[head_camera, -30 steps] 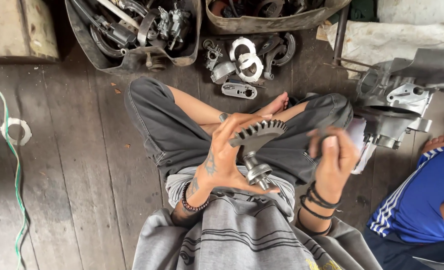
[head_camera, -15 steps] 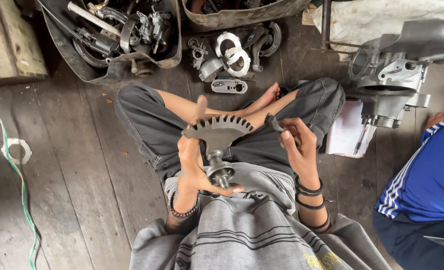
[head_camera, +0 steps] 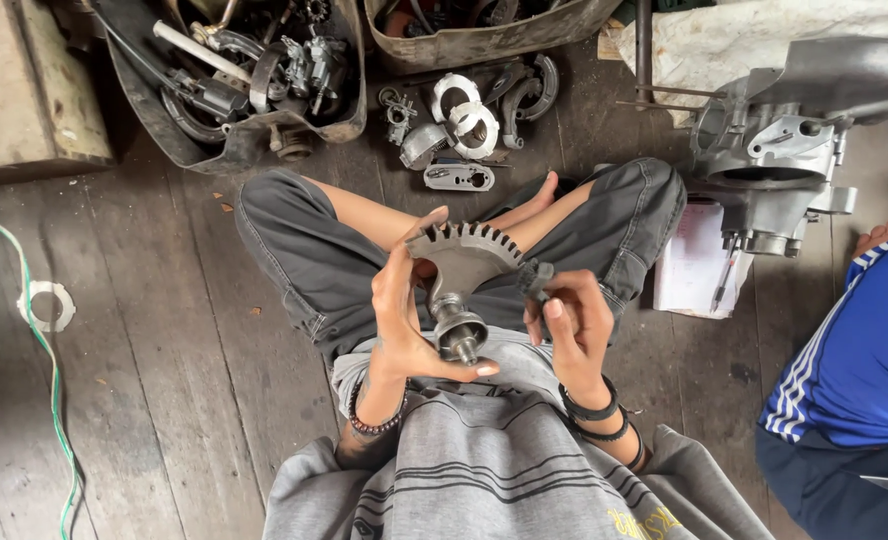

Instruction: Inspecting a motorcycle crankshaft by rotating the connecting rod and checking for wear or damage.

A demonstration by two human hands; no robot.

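Note:
I sit cross-legged on a wooden floor. My left hand (head_camera: 404, 310) grips a grey metal sector gear (head_camera: 462, 262), a fan-shaped toothed plate on a short shaft with a round hub that points toward me. My right hand (head_camera: 574, 325) pinches a small dark piece (head_camera: 536, 277) against the right end of the gear's teeth. The gear is held above my lap, teeth pointing away from me.
A dark tub (head_camera: 239, 85) of engine parts stands at the far left, a second tub (head_camera: 484, 30) beside it, loose metal rings (head_camera: 464, 115) between. A grey engine casing (head_camera: 794, 140) sits at the right over a white notepad (head_camera: 689, 265). Another person in a blue shirt (head_camera: 844, 370) sits at the right.
The gear has turned in my left hand, its hub swinging toward me. My right hand has come in from the right and now touches the gear's toothed edge.

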